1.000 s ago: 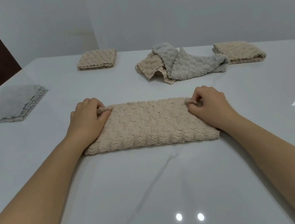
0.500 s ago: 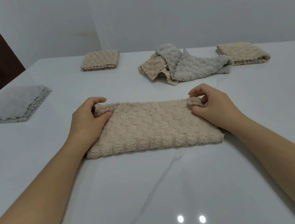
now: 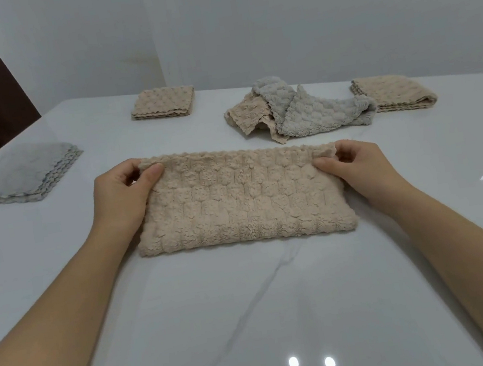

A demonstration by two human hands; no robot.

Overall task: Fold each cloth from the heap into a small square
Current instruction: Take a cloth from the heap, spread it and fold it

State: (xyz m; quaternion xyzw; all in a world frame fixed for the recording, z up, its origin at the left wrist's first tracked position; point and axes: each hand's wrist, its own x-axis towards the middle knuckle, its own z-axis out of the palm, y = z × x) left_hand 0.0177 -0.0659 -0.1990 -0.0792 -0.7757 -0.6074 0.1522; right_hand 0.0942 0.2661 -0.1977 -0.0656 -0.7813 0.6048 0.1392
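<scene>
Head view: the left hand (image 3: 124,199) and right hand (image 3: 359,172) pinch the far corners of a half-folded beige cloth (image 3: 243,201) lying mid-table (image 3: 251,305), with a grey pile (image 3: 21,173) and beige squares (image 3: 162,104) apparently done and the heap (image 3: 295,110) behind yet to fold.

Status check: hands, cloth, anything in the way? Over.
Left hand pinches far left corner of beige cloth, right hand the far right. Cloth folded to a long strip, flat on table. Heap lies beyond, apart from it.
</scene>
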